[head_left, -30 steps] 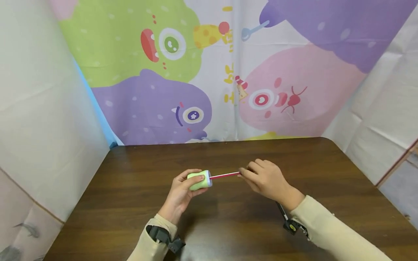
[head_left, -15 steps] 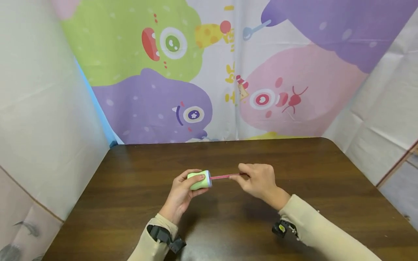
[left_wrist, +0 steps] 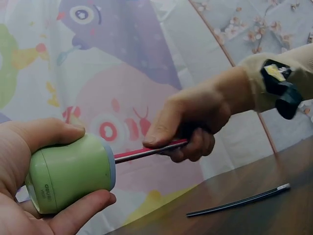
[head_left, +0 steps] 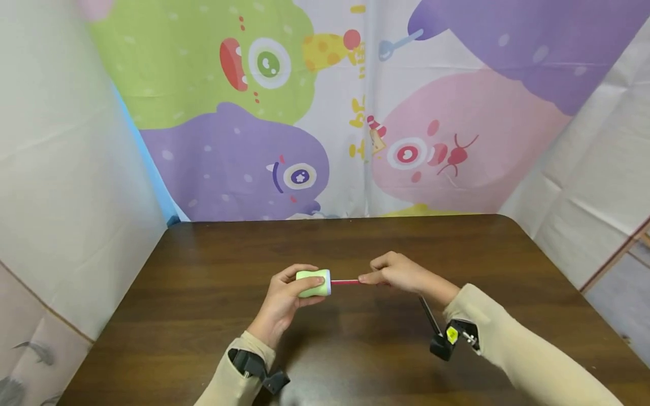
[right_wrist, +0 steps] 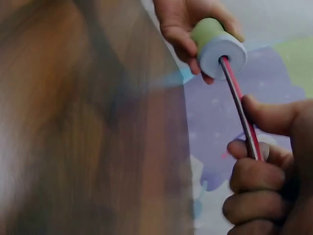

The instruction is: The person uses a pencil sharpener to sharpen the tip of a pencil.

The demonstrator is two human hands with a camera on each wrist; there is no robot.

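A small light-green pencil sharpener (head_left: 307, 283) with a pale blue end lies in my left hand (head_left: 280, 299), the thumb along its near side. A red pencil with dark and silvery stripes (head_left: 345, 281) stands in the hole of that pale end, as the right wrist view shows. My right hand (head_left: 406, 274) pinches the pencil between thumb and curled fingers, a short way right of the sharpener. Its other fingers fold into the palm in the right wrist view, where the sharpener's end (right_wrist: 222, 56) faces me. The pencil's tip is hidden inside.
A thin dark stick with a silvery end (left_wrist: 238, 200) lies on the brown wooden table (head_left: 228, 265), below my right wrist in the head view. A cartoon-printed cloth (head_left: 244, 169) hangs behind the table, with pale cloths at both sides. Each wrist carries a black camera mount.
My right hand has turned about the pencil and changed its grip, ending slightly nearer the sharpener. Less of the pencil shows between the hands. My left hand and the sharpener have hardly moved.
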